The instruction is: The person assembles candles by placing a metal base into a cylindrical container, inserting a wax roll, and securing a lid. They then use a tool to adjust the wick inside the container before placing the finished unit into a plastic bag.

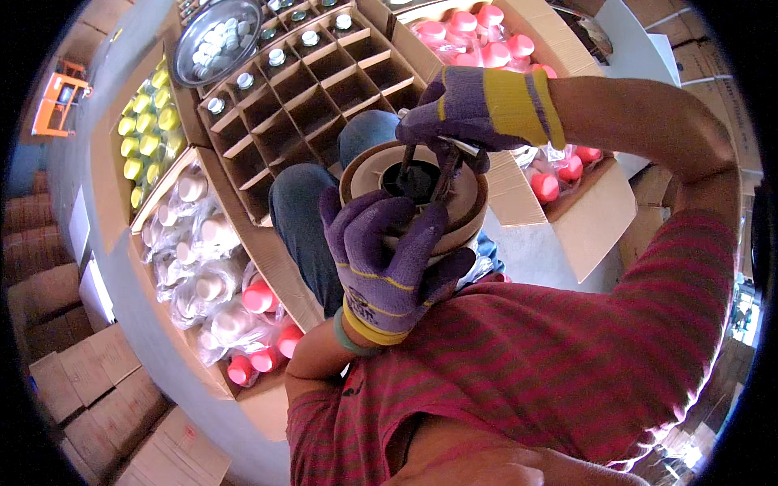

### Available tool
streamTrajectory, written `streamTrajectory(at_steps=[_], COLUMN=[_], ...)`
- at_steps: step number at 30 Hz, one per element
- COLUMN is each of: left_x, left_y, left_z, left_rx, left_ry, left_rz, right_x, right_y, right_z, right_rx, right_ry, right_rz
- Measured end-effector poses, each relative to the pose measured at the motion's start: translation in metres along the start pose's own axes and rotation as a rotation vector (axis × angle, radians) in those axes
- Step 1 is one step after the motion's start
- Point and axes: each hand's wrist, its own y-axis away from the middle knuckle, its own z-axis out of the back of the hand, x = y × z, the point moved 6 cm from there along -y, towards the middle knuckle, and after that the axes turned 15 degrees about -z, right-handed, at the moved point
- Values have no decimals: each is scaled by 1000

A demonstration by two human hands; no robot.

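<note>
On tan roll [468, 194] and fitting [445, 176], curled hands [381, 263]

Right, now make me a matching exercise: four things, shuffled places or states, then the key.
1. Black bowl
2. Divided carton
3. Yellow-capped bottles
4. Left hand

A. In a carton at the picture's left
B. Gloved, against a tan round object
C. Contains pale round pieces
D. Holds a row of white-capped bottles

Pairs: 1-C, 2-D, 3-A, 4-B
</note>
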Motion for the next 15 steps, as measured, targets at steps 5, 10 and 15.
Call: streamTrajectory(at_steps=[5,10,15], left_x=[-5,-14,-14], left_y=[-2,10,19], left_z=[3,10,11], left_rx=[-40,-53,-63], left_ry=[-3,-23,-9], left_rz=[-51,-90,-80], right_x=[11,20,31], right_y=[5,18,28], right_z=[0,-6,-13], right_rx=[-28,-5,-81], right_ry=[25,179,105], right_rz=[-37,25,49])
